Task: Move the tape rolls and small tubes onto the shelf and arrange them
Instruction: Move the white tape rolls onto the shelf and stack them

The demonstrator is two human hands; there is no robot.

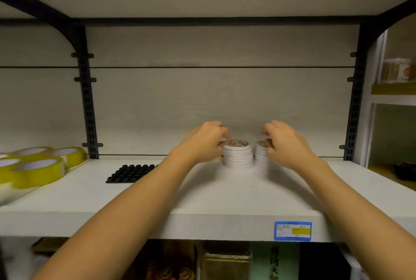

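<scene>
Two hands on two tape stacks

The left hand [206, 142] grips the left stack [238, 155]; the right hand [284, 142] grips the right stack [261, 154]. Both stacks stand upright, side by side between the hands, on the shelf [202, 194].

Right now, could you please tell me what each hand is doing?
Left hand: closed around the left stack of tape rolls.
Right hand: closed around the right stack of tape rolls.

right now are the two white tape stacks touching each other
Apart. The head view shows a narrow strip of shelf and back wall between the left stack and the right stack, top to bottom.
</scene>
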